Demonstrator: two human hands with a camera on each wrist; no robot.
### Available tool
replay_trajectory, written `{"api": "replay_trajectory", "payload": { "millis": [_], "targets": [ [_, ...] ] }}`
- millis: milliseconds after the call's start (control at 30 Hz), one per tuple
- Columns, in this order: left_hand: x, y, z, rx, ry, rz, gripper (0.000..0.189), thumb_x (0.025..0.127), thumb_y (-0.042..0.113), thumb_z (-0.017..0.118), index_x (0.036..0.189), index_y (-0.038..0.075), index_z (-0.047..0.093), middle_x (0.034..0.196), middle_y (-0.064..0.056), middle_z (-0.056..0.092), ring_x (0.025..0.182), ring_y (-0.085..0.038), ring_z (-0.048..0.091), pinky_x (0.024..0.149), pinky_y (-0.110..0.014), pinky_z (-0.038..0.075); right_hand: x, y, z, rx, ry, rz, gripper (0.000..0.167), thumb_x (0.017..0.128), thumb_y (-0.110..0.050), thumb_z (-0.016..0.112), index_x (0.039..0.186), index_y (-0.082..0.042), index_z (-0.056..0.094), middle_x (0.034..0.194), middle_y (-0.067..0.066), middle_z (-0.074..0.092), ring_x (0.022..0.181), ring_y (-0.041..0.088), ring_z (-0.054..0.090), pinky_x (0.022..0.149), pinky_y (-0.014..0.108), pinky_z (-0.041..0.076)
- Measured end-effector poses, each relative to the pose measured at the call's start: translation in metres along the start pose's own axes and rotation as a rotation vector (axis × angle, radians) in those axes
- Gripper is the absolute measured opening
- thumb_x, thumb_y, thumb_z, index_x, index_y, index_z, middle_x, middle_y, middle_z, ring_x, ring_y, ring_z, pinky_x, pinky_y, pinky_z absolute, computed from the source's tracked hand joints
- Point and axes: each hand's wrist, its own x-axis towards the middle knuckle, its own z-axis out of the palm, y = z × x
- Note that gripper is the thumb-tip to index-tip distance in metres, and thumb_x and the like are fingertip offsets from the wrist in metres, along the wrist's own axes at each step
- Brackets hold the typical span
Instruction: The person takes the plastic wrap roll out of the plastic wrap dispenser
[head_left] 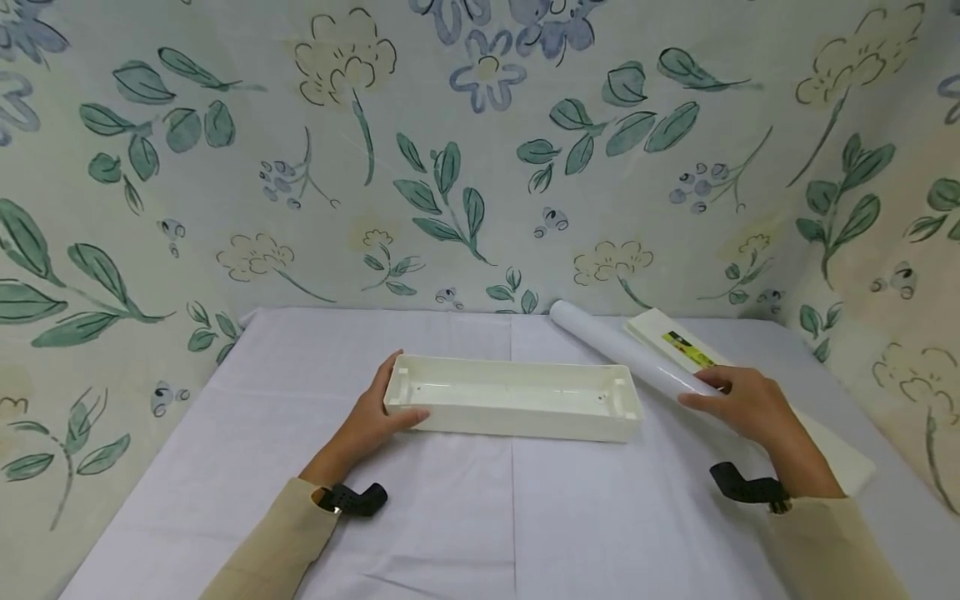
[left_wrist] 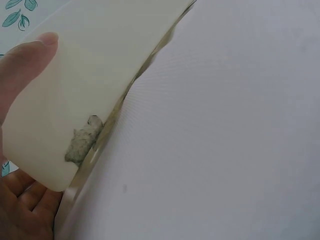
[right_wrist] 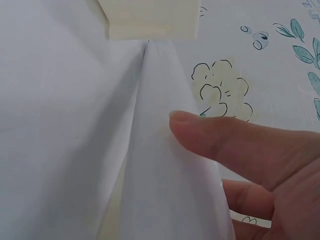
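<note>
A long, shallow cream plastic box [head_left: 517,422] sits crosswise on the white cloth, its hollow side facing up and toward me. My left hand [head_left: 375,412] grips its left end, thumb on the near wall. In the left wrist view, a grey rough patch [left_wrist: 82,142] marks the box's outer face. Toward the right, my right hand [head_left: 753,404] holds a glossy white roll [head_left: 611,340] near its closer end. The right wrist view shows the thumb [right_wrist: 215,137] on top of the roll and other fingers at its side. The roll's near end is partly hidden by the hand.
Behind the roll lies a long cream flat piece [head_left: 840,454] with a yellow and black label [head_left: 686,348], slanting toward the right edge. White cloth [head_left: 450,517] covers the table. Floral-patterned fabric [head_left: 480,167] rises behind and at the sides.
</note>
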Motion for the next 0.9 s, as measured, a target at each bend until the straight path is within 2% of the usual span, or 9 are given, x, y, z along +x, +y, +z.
{"api": "replay_trajectory", "payload": {
  "millis": [267,400,600,900],
  "targets": [
    [0.0009,0.0017,-0.0004,-0.009,0.010,0.013,0.103,0.077,0.042,0.080,0.154,0.033,0.012,0.148,-0.006,0.039,0.132,-0.030,0.039,0.106,-0.059,0.029,0.0024,0.0026,0.0020,-0.019,0.006,-0.023,0.077,0.077,-0.047,0.077,0.130,0.005,0.055,0.112,0.030,0.057,0.086,0.038,0.052,0.060,0.035,0.046],
    [-0.0003,0.0012,-0.0004,-0.006,0.000,0.000,0.104,0.077,0.042,0.080,0.154,0.032,0.011,0.148,-0.006,0.038,0.132,-0.031,0.039,0.106,-0.059,0.029,0.0024,0.0035,0.0027,-0.030,-0.009,-0.008,0.079,0.077,-0.048,0.078,0.130,0.006,0.054,0.112,0.031,0.057,0.087,0.039,0.052,0.060,0.036,0.045],
    [0.0003,0.0023,-0.0011,-0.001,0.016,0.011,0.103,0.077,0.041,0.079,0.154,0.032,0.012,0.147,-0.006,0.039,0.131,-0.031,0.040,0.105,-0.059,0.030,0.0045,0.0029,0.0030,-0.054,0.008,-0.047,0.079,0.077,-0.047,0.077,0.129,0.007,0.054,0.115,0.032,0.056,0.090,0.039,0.052,0.062,0.038,0.043],
    [-0.0014,0.0024,0.0001,-0.010,-0.004,-0.004,0.103,0.077,0.042,0.079,0.154,0.032,0.011,0.149,-0.007,0.037,0.133,-0.031,0.038,0.106,-0.060,0.028,0.0022,0.0040,0.0069,-0.055,-0.023,-0.022,0.076,0.077,-0.044,0.078,0.126,0.008,0.055,0.113,0.031,0.058,0.090,0.039,0.053,0.064,0.040,0.045]
  ]
}}
